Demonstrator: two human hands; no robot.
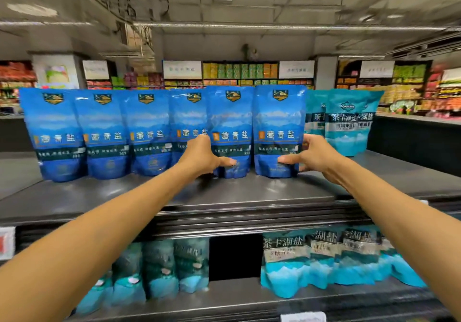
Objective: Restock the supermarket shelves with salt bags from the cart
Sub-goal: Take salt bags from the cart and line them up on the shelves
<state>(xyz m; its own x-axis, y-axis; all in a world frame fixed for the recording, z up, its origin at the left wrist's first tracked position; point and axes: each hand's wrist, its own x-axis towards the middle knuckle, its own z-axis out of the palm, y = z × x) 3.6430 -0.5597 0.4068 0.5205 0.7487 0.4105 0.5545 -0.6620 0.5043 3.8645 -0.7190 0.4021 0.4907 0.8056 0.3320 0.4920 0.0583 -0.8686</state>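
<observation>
Several blue salt bags stand upright in a row on the top shelf (249, 192). My left hand (202, 156) grips the left edge of the fifth blue bag (232, 122), thumb across its front. My right hand (311, 153) grips the right edge of the sixth blue bag (278, 122), thumb on its lower front. Both bags rest on the shelf, side by side between my hands. The cart is out of view.
Teal salt bags (349, 127) stand right of the blue row. The lower shelf holds dark teal bags (162, 269) at left and lighter teal bags (321, 262) at right, with a dark gap (234, 257) between. Other aisles lie behind.
</observation>
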